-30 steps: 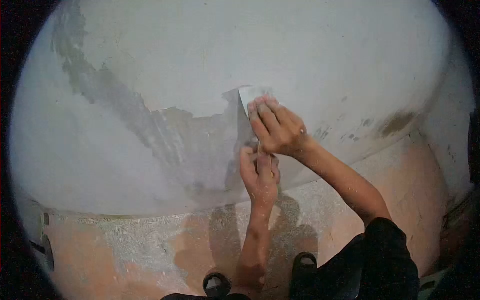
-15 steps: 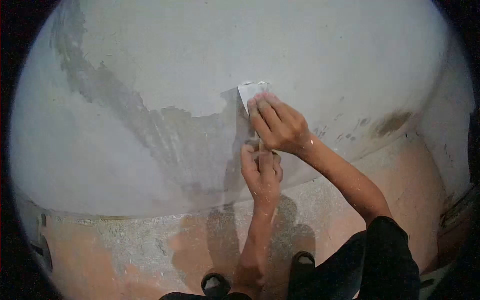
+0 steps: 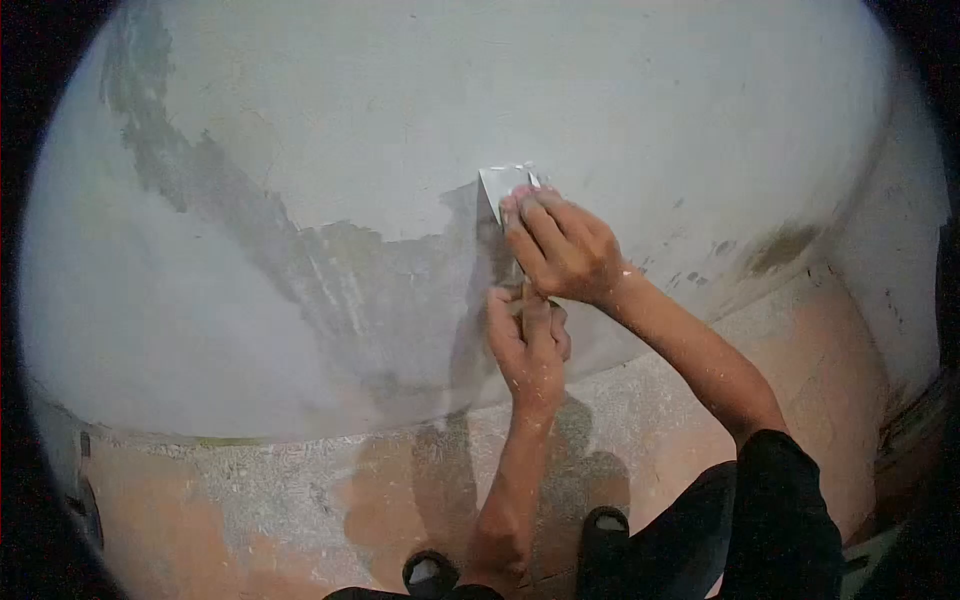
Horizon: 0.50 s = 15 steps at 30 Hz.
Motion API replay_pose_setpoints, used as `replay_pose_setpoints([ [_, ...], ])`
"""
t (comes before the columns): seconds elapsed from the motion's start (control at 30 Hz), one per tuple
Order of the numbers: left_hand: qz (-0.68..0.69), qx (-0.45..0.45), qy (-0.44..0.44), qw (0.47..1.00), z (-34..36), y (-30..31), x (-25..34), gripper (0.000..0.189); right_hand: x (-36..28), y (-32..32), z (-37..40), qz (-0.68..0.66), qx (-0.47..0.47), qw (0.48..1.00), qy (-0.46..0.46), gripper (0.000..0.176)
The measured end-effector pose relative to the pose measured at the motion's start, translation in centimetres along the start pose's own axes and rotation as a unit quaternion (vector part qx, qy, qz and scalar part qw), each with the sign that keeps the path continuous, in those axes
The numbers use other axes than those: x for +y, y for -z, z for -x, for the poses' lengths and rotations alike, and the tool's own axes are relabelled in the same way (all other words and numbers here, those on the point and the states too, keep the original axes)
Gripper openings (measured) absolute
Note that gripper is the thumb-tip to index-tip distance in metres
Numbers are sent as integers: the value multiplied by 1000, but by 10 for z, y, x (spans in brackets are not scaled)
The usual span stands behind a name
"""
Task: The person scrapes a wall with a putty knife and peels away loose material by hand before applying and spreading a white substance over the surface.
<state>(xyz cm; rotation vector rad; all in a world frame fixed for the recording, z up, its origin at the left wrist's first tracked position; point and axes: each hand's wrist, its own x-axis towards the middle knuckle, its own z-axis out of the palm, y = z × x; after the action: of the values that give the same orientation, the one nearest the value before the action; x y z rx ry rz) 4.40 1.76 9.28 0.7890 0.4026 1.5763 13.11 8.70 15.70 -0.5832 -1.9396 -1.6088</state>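
Note:
A putty knife point(image 3: 497, 184) with a broad, thin metal blade lies against the grey-white wall point(image 3: 300, 80). Whitish material shows along its upper edge. My right hand point(image 3: 565, 245) is closed on the blade, its fingertips pressed on the metal. Just below, my left hand point(image 3: 530, 335) has its fingers curled round the handle, which is mostly hidden between the two hands. To the left of the blade, a darker grey patch point(image 3: 380, 270) with a ragged upper edge runs across the wall.
Dark stains point(image 3: 785, 247) mark the wall low on the right. The floor point(image 3: 270, 500) below is pinkish with pale crusted splatter. My sandalled feet point(image 3: 607, 520) stand close to the wall's foot. Shadows of my arms fall on wall and floor.
Both hands and the putty knife have shifted very slightly to the right in view. More of the blade's right corner shows. The grip stays the same.

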Motion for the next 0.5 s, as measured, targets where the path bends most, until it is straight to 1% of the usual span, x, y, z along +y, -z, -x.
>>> replay_pose_setpoints([
  [0.03,-3,14,7,1000,-2,-2,6,11,3,12,-13,0,-39,999,-18,18],
  [0.07,11,-24,-19,999,-7,3,1,13,3,10,-14,-14,-38,999,-31,19],
  [0.1,12,-21,-13,1000,1,3,-4,13,2,12,-14,-28,-37,998,-47,20],
  [0.17,3,7,-16,1000,3,1,-10,23,-6,5,1,-4,-21,999,-32,22],
  [0.2,11,-15,10,1000,0,2,-6,17,-4,5,-6,4,-21,1000,-11,22],
  [0.23,12,-22,1,1000,-5,1,-3,17,1,4,-12,12,-14,1000,-8,22],
  [0.3,32,-39,-19,999,-3,3,-4,16,5,10,-14,-12,-36,999,-21,19],
  [0.37,56,-29,2,998,5,2,-10,14,-1,14,-5,-32,-48,998,-32,19],
  [0.43,25,18,34,999,1,0,-16,12,-1,0,4,5,-33,999,-6,24],
  [0.47,18,-10,5,1000,4,4,-16,11,0,3,5,23,-34,999,8,24],
  [0.5,14,-11,6,1000,-5,2,-10,11,5,-2,-1,24,-33,999,4,24],
])
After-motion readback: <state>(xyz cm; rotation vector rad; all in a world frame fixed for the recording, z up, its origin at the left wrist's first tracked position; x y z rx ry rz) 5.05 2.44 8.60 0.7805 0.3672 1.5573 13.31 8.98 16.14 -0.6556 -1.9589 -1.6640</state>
